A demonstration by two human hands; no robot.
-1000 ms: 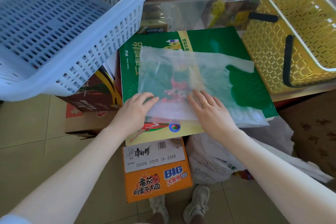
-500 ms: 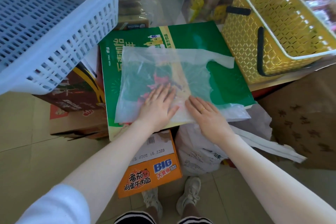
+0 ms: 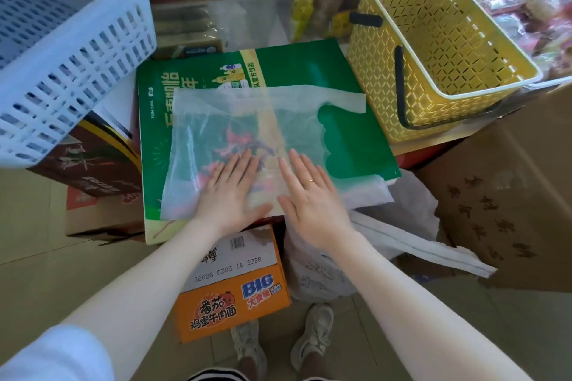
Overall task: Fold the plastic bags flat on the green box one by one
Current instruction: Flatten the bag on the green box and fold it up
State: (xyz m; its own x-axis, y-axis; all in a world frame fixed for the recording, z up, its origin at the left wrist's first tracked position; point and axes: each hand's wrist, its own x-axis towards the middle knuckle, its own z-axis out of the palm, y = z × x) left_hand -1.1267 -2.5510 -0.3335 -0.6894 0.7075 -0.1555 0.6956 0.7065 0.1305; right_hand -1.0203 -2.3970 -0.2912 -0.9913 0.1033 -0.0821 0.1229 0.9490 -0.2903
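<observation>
A thin translucent white plastic bag (image 3: 247,120) lies spread flat on the green box (image 3: 349,139), its handle strip reaching right toward the yellow basket. My left hand (image 3: 230,190) presses flat on the bag's near middle, fingers straight and together. Beside it, my right hand (image 3: 311,195) lies flat on the bag too, fingers straight, a ring on one finger. The two hands sit side by side, nearly touching, at the box's near edge.
A yellow basket (image 3: 439,49) with black handles stands right of the box, a pale blue basket (image 3: 62,49) to the left. More white bags (image 3: 399,226) hang off the near right side. An orange noodle carton (image 3: 232,291) and brown cartons (image 3: 507,201) sit below.
My left hand slid right from the bag's near left corner to its near middle, next to the right hand. The right hand stayed on the bag. The view shifted slightly.
</observation>
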